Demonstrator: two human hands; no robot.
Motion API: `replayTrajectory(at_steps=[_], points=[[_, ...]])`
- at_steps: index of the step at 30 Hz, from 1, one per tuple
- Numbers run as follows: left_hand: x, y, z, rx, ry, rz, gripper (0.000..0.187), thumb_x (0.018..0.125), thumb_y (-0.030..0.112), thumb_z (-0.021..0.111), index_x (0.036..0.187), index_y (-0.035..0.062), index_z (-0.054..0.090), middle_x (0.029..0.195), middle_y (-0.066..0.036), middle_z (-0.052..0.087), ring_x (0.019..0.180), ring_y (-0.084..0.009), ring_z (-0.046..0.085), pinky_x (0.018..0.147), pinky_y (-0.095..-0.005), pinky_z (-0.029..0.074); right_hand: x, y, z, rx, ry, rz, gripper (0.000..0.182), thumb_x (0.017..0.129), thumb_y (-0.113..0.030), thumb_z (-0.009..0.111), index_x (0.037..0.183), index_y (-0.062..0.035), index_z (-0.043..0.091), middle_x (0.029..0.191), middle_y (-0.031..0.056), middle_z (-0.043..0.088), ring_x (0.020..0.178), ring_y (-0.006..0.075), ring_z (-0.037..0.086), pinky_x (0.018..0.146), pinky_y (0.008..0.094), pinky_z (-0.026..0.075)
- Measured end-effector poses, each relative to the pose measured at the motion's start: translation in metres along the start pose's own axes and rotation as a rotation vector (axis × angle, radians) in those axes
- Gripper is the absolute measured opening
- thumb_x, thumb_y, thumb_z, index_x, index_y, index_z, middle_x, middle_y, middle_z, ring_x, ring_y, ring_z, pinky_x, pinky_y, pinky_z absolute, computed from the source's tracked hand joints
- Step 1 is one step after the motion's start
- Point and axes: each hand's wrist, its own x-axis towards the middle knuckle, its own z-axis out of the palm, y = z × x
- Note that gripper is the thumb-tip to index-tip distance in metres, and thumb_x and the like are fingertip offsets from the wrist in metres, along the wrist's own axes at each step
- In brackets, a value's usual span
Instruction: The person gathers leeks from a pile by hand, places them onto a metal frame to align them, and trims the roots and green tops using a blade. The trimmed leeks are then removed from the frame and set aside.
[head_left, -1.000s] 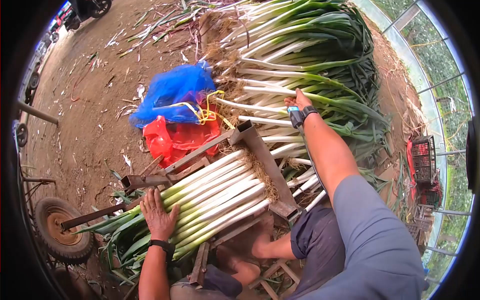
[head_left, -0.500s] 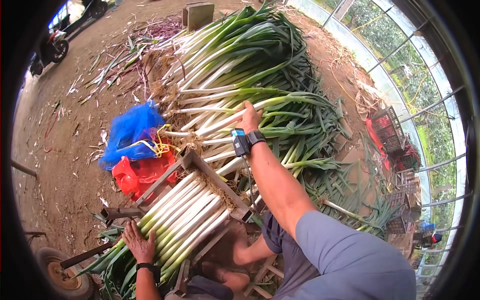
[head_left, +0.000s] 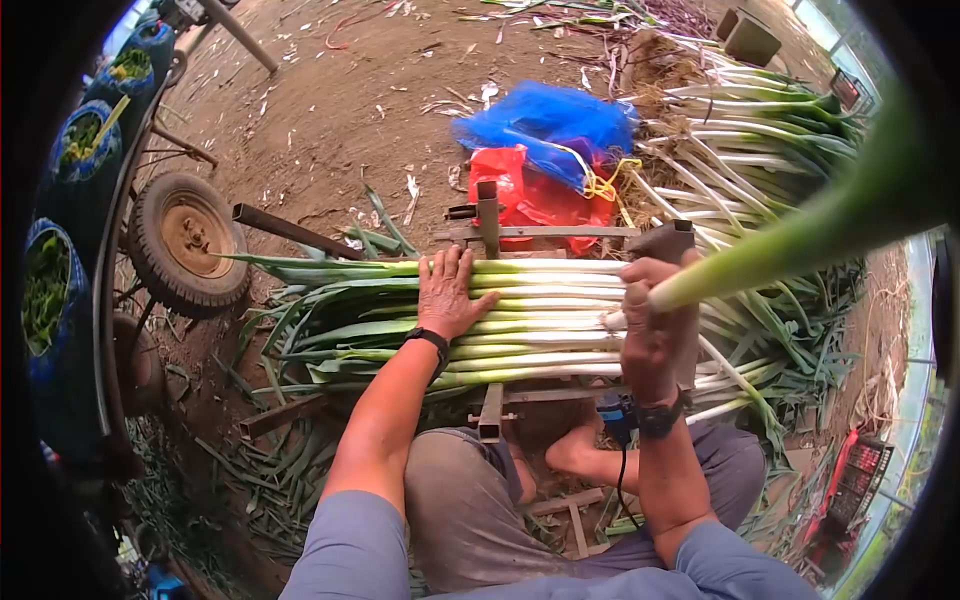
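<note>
A layer of long leeks (head_left: 550, 308) lies side by side across a metal frame (head_left: 489, 410), white ends to the right and green leaves to the left. Flat on their green part, near the upper edge, rests my left hand (head_left: 450, 295) with its fingers spread. My right hand (head_left: 655, 325) is closed around the white end of one leek (head_left: 770, 255), just above the row's right end. That leek's green part rises toward the camera at the upper right and looks blurred.
Beyond the frame lie a blue net bag (head_left: 550, 122) and a red plastic bag (head_left: 535, 205). A big leek pile (head_left: 780, 140) is at the upper right. At left stand a wheel (head_left: 190, 240) and a cart edge (head_left: 112, 290) with filled bags (head_left: 48, 285). A crate (head_left: 858, 475) sits lower right.
The view has turned left toward the frame and cart. My right hand has come from the leek pile to the frame's right end, holding a leek. My left hand still rests on the row.
</note>
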Motion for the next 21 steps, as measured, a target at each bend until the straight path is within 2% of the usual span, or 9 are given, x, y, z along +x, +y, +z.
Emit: replayTrajectory(at_steps=[1,4,5,9,13,14,15,17,21], points=[[-0.001,0.000,0.000,-0.016,0.003,0.004,0.091,0.083,0.071,0.057,0.145,0.0052,0.044,0.152,-0.015,0.039,0.142,-0.0349,0.032,0.118,-0.0567,0.016,-0.005,0.014,0.008,-0.139,-0.073,-0.153,0.040,0.094,-0.001,0.063,0.133,-0.0040,0.055,0.096,0.0114,0.069,0.078,0.0217,0.066,0.072,0.0325,0.055],[0.002,-0.009,0.016,0.011,0.041,0.089,0.084,0.083,0.057,0.062,0.147,0.0065,0.041,0.152,-0.016,0.040,0.141,-0.0360,0.035,0.116,-0.0605,0.018,-0.008,0.031,0.025,-0.363,-0.284,-0.301,0.048,0.078,0.006,0.068,0.121,-0.0163,0.069,0.094,0.0077,0.071,0.080,0.0260,0.067,0.072,0.0370,0.054],[-0.002,-0.008,0.010,0.058,0.001,0.049,0.084,0.082,0.054,0.064,0.147,0.0065,0.041,0.152,-0.016,0.040,0.141,-0.0361,0.035,0.116,-0.0609,0.018,-0.010,0.042,0.033,-0.399,-0.363,-0.332,0.048,0.081,0.001,0.067,0.124,-0.0215,0.068,0.093,0.0032,0.070,0.079,0.0229,0.066,0.070,0.0353,0.052],[-0.003,-0.005,0.010,-0.050,0.081,0.042,0.090,0.078,0.062,0.067,0.145,0.0061,0.045,0.149,-0.016,0.042,0.138,-0.0355,0.037,0.117,-0.0597,0.018,-0.012,0.091,0.063,-0.582,-0.634,-0.268,0.040,0.085,-0.008,0.064,0.122,-0.0236,0.068,0.087,0.0014,0.065,0.078,0.0219,0.062,0.070,0.0353,0.048],[-0.003,-0.007,0.020,-0.125,0.148,0.043,0.091,0.082,0.073,0.056,0.143,0.0054,0.046,0.146,-0.017,0.044,0.137,-0.0350,0.039,0.116,-0.0571,0.020,-0.002,0.141,0.071,-0.625,-0.685,-0.182,0.038,0.087,-0.009,0.063,0.122,-0.0219,0.065,0.094,0.0010,0.066,0.087,0.0229,0.063,0.076,0.0376,0.048],[0.002,0.004,-0.008,-0.038,-0.182,-0.060,0.092,0.083,0.075,0.054,0.143,0.0046,0.047,0.146,-0.019,0.046,0.135,-0.0356,0.043,0.116,-0.0562,0.021,-0.001,0.154,0.071,-0.629,-0.680,-0.182,0.037,0.088,-0.010,0.063,0.122,-0.0216,0.065,0.096,0.0012,0.067,0.090,0.0235,0.064,0.078,0.0380,0.048],[0.001,0.005,-0.006,0.010,-0.107,-0.024,0.094,0.084,0.078,0.048,0.141,0.0029,0.050,0.147,-0.021,0.049,0.133,-0.0364,0.047,0.117,-0.0562,0.021,-0.001,0.168,0.072,-0.635,-0.673,-0.184,0.036,0.088,-0.010,0.063,0.122,-0.0214,0.065,0.098,0.0014,0.067,0.092,0.0240,0.065,0.080,0.0383,0.048],[0.000,0.003,-0.001,0.001,-0.103,-0.046,0.094,0.083,0.075,0.052,0.142,0.0018,0.049,0.145,-0.021,0.051,0.130,-0.0370,0.049,0.115,-0.0563,0.023,0.002,0.183,0.070,-0.652,-0.790,-0.118,0.032,0.089,-0.025,0.067,0.120,-0.0197,0.066,0.106,0.0043,0.069,0.103,0.0243,0.064,0.089,0.0420,0.044],[-0.001,0.001,0.001,0.032,-0.107,-0.027,0.094,0.084,0.073,0.054,0.144,0.0016,0.048,0.142,-0.023,0.052,0.133,-0.0375,0.047,0.116,-0.0561,0.022,0.004,0.192,0.083,-0.628,-0.720,-0.138,0.031,0.095,-0.041,0.059,0.114,-0.0189,0.068,0.105,0.0045,0.068,0.104,0.0235,0.063,0.092,0.0427,0.042]])
